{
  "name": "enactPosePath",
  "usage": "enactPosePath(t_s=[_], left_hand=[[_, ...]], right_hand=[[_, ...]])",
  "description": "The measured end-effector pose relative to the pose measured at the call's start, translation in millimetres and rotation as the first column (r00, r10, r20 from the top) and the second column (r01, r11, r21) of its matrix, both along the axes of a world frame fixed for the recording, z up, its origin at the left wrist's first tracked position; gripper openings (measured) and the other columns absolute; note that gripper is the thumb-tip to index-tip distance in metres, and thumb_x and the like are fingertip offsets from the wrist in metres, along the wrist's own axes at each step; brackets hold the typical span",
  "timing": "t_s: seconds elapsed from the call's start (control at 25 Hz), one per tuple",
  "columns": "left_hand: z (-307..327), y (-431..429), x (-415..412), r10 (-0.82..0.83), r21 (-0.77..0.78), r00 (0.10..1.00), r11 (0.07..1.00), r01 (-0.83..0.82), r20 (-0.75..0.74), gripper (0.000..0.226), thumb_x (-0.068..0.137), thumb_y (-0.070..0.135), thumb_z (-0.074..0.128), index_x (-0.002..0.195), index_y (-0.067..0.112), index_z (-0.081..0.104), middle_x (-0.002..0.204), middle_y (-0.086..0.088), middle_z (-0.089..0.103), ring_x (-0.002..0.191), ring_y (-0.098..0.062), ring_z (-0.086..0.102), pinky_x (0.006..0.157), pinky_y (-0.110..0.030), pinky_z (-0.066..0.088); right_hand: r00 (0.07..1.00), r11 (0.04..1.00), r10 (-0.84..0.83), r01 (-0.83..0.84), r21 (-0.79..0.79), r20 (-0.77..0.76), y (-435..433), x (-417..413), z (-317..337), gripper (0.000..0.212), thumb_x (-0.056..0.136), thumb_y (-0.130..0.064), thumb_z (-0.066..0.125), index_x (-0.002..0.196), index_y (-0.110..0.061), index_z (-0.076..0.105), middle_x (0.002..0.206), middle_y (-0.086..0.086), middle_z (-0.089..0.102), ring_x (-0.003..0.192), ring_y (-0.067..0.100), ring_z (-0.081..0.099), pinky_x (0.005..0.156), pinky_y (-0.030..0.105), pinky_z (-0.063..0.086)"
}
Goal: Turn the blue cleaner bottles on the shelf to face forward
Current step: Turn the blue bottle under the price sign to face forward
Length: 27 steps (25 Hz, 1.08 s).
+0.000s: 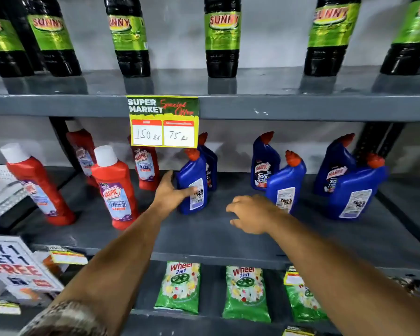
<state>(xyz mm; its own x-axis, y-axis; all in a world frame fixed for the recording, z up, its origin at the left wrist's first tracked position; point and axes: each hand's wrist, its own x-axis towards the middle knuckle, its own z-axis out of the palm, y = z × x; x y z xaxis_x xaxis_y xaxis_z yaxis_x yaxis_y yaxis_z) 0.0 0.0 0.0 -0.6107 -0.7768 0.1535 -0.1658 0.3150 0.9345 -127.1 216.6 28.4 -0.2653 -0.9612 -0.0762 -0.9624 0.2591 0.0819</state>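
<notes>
Several blue cleaner bottles with red caps stand on the middle shelf (204,229). The front left one (192,183) shows its back label; my left hand (171,192) grips its left side. A blue bottle behind it (210,163) is partly hidden. The front middle bottle (285,183) and front right bottle (354,192) also show back labels. Behind them, two blue bottles (263,163) (334,166) face forward. My right hand (250,213) hovers over the shelf, fingers spread, just left of the front middle bottle and holding nothing.
Red bathroom cleaner bottles (115,190) stand at the left of the same shelf. A yellow price card (164,122) hangs from the shelf above, which carries dark bottles with green labels (222,37). Green detergent packets (180,287) lie on the shelf below. A promotion sign (15,263) sits lower left.
</notes>
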Motion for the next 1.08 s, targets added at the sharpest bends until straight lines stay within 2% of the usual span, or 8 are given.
enactPosePath(t_s=[0.08,0.24,0.48,0.6,0.8,0.92,1.0,1.08], left_hand=[[2.9,-16.9,-9.0,-0.056,0.068,0.998,0.996,0.058,-0.023,0.063,0.059,0.014,0.090,0.112,0.012,0.056,0.103,0.002,0.069,0.087,-0.010,0.068,0.072,-0.022,0.057],[2.7,-36.7,-25.1,-0.171,0.109,0.985,0.980,0.170,0.004,0.057,0.055,0.014,0.091,0.101,0.026,0.061,0.106,-0.003,0.073,0.095,-0.020,0.071,0.083,-0.040,0.057],[5.3,-57.3,-27.6,-0.324,0.166,0.945,0.931,0.325,-0.032,0.044,0.060,0.009,0.089,0.094,0.026,0.066,0.089,0.008,0.077,0.083,-0.013,0.074,0.068,-0.026,0.058],[8.0,-59.0,-26.4,-0.362,0.194,0.932,0.912,0.361,-0.033,0.046,0.061,0.007,0.087,0.099,0.023,0.066,0.098,0.001,0.076,0.089,-0.017,0.074,0.074,-0.033,0.060],[15.7,-41.5,-26.9,-0.254,0.185,0.967,0.951,0.248,0.005,0.046,0.057,0.014,0.090,0.095,0.020,0.064,0.104,-0.010,0.074,0.090,-0.024,0.073,0.080,-0.042,0.060],[29.7,-27.6,-33.2,-0.099,0.170,0.993,0.982,0.087,0.060,0.053,0.051,0.019,0.090,0.095,0.013,0.061,0.098,-0.008,0.072,0.086,-0.024,0.072,0.076,-0.043,0.061],[41.1,-13.7,-37.2,-0.052,0.261,0.996,0.965,0.031,0.074,0.059,0.047,0.020,0.086,0.100,0.011,0.063,0.095,-0.009,0.074,0.084,-0.025,0.072,0.073,-0.048,0.062],[52.1,-0.7,-40.0,-0.071,0.348,0.997,0.936,0.052,0.040,0.053,0.048,0.017,0.085,0.097,0.012,0.066,0.094,-0.009,0.076,0.084,-0.026,0.073,0.071,-0.051,0.062]], right_hand=[[0.994,0.996,-0.086,0.086,-0.006,0.063,-28.7,3.6,-15.3,0.038,0.091,-0.043,0.052,0.123,-0.021,0.054,0.125,0.005,0.056,0.110,0.033,0.057,0.082,0.048,0.046],[0.952,0.975,-0.216,0.224,-0.010,0.218,-62.7,5.0,-37.2,0.049,0.091,-0.042,0.052,0.135,-0.022,0.046,0.139,0.010,0.050,0.122,0.033,0.052,0.095,0.046,0.049],[0.893,0.913,-0.219,0.330,-0.240,0.394,-84.5,11.7,-44.3,0.053,0.087,-0.037,0.058,0.135,-0.018,0.046,0.138,0.009,0.054,0.122,0.031,0.053,0.097,0.042,0.048],[0.883,0.894,-0.204,0.344,-0.288,0.422,-88.5,13.4,-44.8,0.049,0.085,-0.034,0.060,0.130,-0.017,0.049,0.132,0.010,0.058,0.116,0.031,0.057,0.092,0.040,0.049],[0.877,0.879,-0.200,0.357,-0.315,0.437,-93.1,18.2,-45.6,0.051,0.084,-0.035,0.063,0.128,-0.014,0.049,0.128,0.012,0.061,0.113,0.032,0.059,0.089,0.039,0.050],[0.835,0.864,-0.181,0.387,-0.322,0.520,-96.3,25.3,-46.7,0.083,0.079,-0.043,0.069,0.144,-0.009,0.031,0.143,0.012,0.050,0.123,0.032,0.053,0.095,0.040,0.048],[0.799,0.840,-0.192,0.434,-0.325,0.570,-100.0,30.7,-45.7,0.096,0.074,-0.045,0.074,0.147,-0.012,0.022,0.147,0.008,0.046,0.126,0.030,0.051,0.098,0.040,0.047],[0.743,0.775,-0.219,0.526,-0.349,0.632,-104.5,33.3,-42.7,0.088,0.071,-0.042,0.078,0.142,-0.018,0.030,0.134,0.007,0.055,0.113,0.028,0.059,0.090,0.037,0.050]])
